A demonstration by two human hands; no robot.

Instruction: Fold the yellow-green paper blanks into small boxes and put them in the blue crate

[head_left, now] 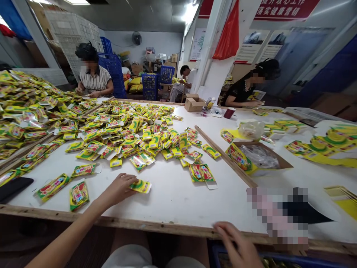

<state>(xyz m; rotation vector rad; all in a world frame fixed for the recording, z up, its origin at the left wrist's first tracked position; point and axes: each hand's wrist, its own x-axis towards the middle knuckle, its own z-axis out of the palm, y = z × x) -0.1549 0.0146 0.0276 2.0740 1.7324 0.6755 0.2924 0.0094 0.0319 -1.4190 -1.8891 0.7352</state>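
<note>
My left hand (122, 189) is closed around a small yellow and green carton (141, 186), just over the white tabletop. The carton's white end flap sticks out to the right. To the left of that hand lie a few similar cartons (79, 195), some with flaps open. Beyond it spreads a large heap of the same cartons (131, 130). My right hand (238, 243) is at the table's front edge, fingers apart, with nothing seen in it. Below it, a blue crate (216, 255) shows in part, with small wrapped items inside.
A wooden strip (223, 156) divides the white table (173, 204). Right of it stand an open printed box (259, 156) with clear plastic and flat yellow carton sheets (326, 145). A black phone (15, 189) lies at left. Several co-workers sit beyond the table.
</note>
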